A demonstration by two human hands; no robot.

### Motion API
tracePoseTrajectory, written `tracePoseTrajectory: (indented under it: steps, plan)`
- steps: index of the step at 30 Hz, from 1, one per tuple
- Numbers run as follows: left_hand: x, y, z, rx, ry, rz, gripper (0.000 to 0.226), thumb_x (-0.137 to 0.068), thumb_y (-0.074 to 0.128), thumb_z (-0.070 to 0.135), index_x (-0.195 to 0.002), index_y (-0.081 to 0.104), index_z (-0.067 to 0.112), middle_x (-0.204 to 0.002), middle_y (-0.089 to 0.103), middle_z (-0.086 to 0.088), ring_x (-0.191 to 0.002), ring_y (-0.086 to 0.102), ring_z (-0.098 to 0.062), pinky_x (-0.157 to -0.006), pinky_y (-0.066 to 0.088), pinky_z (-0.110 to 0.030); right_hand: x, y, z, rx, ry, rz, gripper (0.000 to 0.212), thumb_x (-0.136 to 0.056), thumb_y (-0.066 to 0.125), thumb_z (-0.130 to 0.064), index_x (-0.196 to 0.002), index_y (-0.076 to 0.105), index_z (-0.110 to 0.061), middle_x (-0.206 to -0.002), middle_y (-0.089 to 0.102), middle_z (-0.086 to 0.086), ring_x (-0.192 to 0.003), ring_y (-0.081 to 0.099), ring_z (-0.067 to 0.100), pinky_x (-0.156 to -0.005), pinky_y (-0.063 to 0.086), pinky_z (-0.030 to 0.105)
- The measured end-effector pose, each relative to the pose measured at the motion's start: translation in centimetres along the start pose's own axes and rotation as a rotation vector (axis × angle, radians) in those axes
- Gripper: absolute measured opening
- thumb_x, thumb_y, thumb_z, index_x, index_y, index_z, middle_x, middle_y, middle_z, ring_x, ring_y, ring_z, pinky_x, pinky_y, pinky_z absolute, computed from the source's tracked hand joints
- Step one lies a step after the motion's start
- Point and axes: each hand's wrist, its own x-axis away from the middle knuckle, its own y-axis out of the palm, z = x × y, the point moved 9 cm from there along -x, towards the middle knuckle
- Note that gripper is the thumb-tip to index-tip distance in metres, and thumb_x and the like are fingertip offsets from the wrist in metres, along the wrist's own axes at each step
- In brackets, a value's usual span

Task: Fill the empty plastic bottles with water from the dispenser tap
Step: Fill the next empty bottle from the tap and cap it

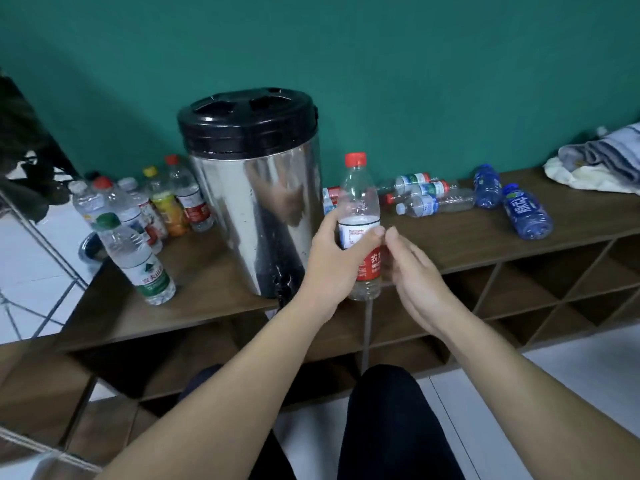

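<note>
My left hand (334,252) grips the red-capped bottle (360,223) around its label, at frame centre, just right of the steel dispenser (256,199). I judge this mid-body grip is meant to steady the bottle while the cap (355,159) comes off — the cap is still on. My right hand (414,271) is released, fingers relaxed, fingertips just beside the label. The bottle's long axis runs near vertical, cap pointing up. The tap (282,289) sits lower left of the bottle, at the shelf (485,237) edge.
</note>
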Motion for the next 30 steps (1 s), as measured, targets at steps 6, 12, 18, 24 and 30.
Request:
tracePoseTrajectory:
  steps: [6,12,18,24,30]
  plan:
    - [5.7,-3.8,2.1,-0.168,0.111,0.001,0.063,-0.104,0.081,0.033,-0.157,0.048,0.040,-0.142,0.068,0.020,-0.130,0.068,-0.005,-0.115,0.055,-0.042,0.4,4.4,-6.4,0.336,-0.195,0.000,0.039,-0.111,0.049,-0.063,-0.122,0.071,-0.032,-0.119,0.073,-0.019,-0.117,0.067,-0.002,-0.106,0.051,0.035]
    - [8.9,-6.2,2.6,-0.252,0.154,0.005,0.079,-0.105,0.079,0.024,-0.164,0.032,0.047,-0.146,0.065,0.023,-0.129,0.068,-0.005,-0.111,0.057,-0.038,0.2,9.0,-11.3,0.550,-0.463,0.015,0.028,-0.103,0.072,-0.053,-0.097,0.076,-0.026,-0.094,0.072,-0.005,-0.088,0.069,0.013,-0.082,0.057,0.039]
    - [10.2,-8.5,2.4,-0.387,0.148,0.009,0.089,-0.103,0.080,0.035,-0.166,0.022,0.058,-0.129,0.072,0.026,-0.098,0.076,-0.009,-0.091,0.064,-0.035,0.2,9.7,-12.9,0.590,-0.457,-0.001,0.039,-0.096,0.081,-0.055,-0.073,0.080,-0.024,-0.066,0.070,-0.006,-0.063,0.059,0.005,-0.064,0.049,0.026]
    - [10.6,-9.2,0.8,-0.365,0.098,0.004,0.084,-0.100,0.084,0.040,-0.163,0.031,0.056,-0.132,0.069,0.032,-0.112,0.072,-0.006,-0.091,0.057,-0.016,0.2,11.1,-11.9,0.824,-0.419,-0.156,0.036,-0.099,0.078,-0.051,-0.082,0.073,-0.020,-0.074,0.070,-0.003,-0.065,0.057,0.011,-0.065,0.050,0.028]
    - [10.7,-9.6,0.2,-0.271,0.111,-0.057,0.076,-0.104,0.082,0.027,-0.163,0.038,0.045,-0.144,0.065,0.021,-0.133,0.065,-0.014,-0.118,0.051,-0.044,0.9,12.5,-11.9,0.830,-0.467,-0.433,0.016,-0.110,0.065,-0.033,-0.099,0.073,-0.025,-0.093,0.072,-0.003,-0.087,0.063,0.031,-0.082,0.055,0.051]
